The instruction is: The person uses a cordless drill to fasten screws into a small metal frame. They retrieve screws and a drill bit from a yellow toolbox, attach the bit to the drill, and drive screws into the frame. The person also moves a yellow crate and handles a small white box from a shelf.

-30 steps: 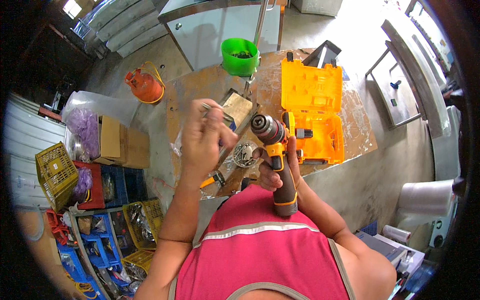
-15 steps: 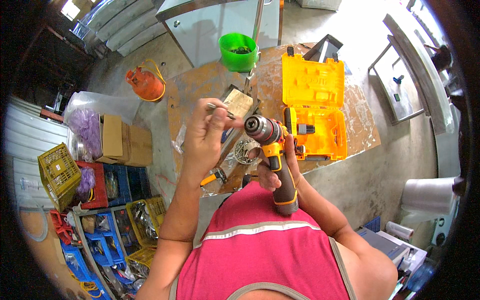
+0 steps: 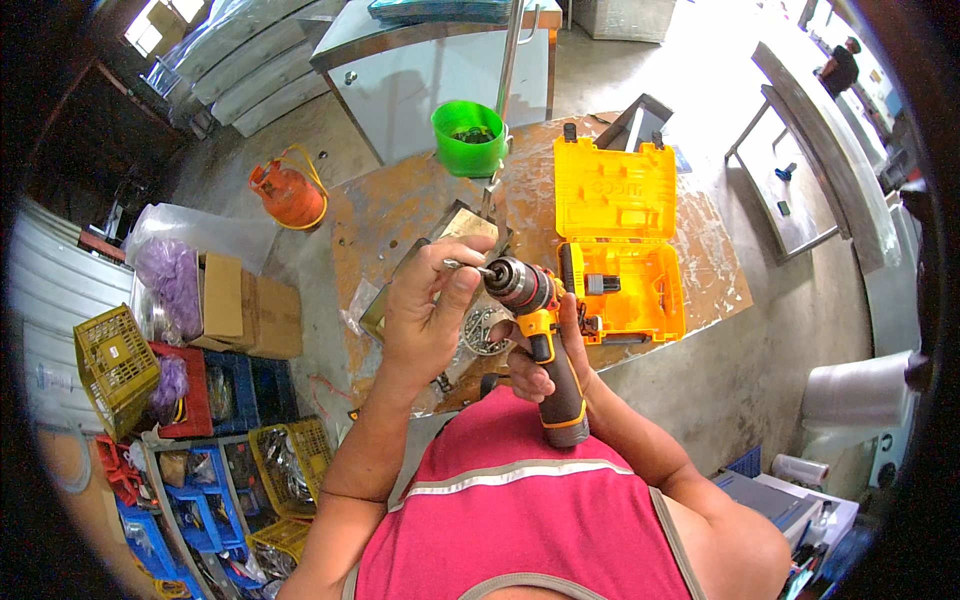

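My left hand (image 3: pixel 425 315) pinches a thin metal bit (image 3: pixel 462 266) between thumb and fingers. The bit's end meets the front of the chuck on a cordless drill (image 3: pixel 563 395); how far in it sits, I cannot tell. Gripping the drill by its upper handle is my right hand (image 3: pixel 530 376), with the chuck turned toward my left hand. Below the two hands, a round container of small metal parts (image 3: pixel 482 335) stands on the table, partly hidden by the drill and fingers.
An open yellow tool case (image 3: pixel 618 215) with a battery (image 3: pixel 602 284) lies on the worn table (image 3: pixel 715 265). A green bucket (image 3: pixel 468 155) stands at the back. An orange gas cylinder (image 3: pixel 288 196) is left on the floor. Crates and a cardboard box (image 3: pixel 272 315) line the left.
My left hand has brought the bit down and right to the chuck's mouth. The drill has shifted slightly lower in view, still in my right hand.
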Available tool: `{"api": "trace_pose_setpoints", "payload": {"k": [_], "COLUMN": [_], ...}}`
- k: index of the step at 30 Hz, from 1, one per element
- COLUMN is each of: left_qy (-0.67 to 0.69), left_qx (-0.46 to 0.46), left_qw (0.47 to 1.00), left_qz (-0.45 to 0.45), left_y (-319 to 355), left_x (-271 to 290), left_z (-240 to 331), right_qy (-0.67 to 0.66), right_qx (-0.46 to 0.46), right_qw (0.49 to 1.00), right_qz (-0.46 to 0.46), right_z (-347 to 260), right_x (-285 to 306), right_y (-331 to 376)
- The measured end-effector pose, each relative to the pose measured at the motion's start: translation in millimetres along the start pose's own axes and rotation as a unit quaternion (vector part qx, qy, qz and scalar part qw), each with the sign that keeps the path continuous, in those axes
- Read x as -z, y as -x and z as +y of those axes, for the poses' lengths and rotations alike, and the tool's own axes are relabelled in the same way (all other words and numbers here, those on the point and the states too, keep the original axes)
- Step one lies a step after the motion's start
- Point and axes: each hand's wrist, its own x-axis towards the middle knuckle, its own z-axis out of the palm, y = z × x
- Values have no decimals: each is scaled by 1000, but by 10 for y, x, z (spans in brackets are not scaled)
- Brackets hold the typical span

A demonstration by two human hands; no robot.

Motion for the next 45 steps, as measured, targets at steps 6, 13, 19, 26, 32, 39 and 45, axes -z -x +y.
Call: {"api": "trace_pose_setpoints", "payload": {"k": [6,13,19,26,32,39,45], "left_qy": [-41,-53,55,-131,-41,-111,-283], "left_qx": [18,55,-20,-82,-34,9,3], "left_qw": [999,995,997,988,998,994,950], "left_qz": [-17,-65,41,25,15,13,134], "left_y": [0,-25,11,-32,18,110,48], "left_x": [-51,-94,-175,-90,-137,-72,233], "left_z": [-8,-109,-180,-159,-224,-504,-433], "right_qy": [57,-21,-1,4,6,-32,-24], "right_qx": [-5,-17,11,2,-4,-36,-17], "right_qw": [998,999,999,1000,1000,998,995], "right_qz": [-12,-47,-52,12,2,-50,-95], "right_z": [-16,18,10,20,4,6,12], "right_x": [37,90,72,38,44,48,44], "right_y": [7,5,29,43,34,2,28]}}
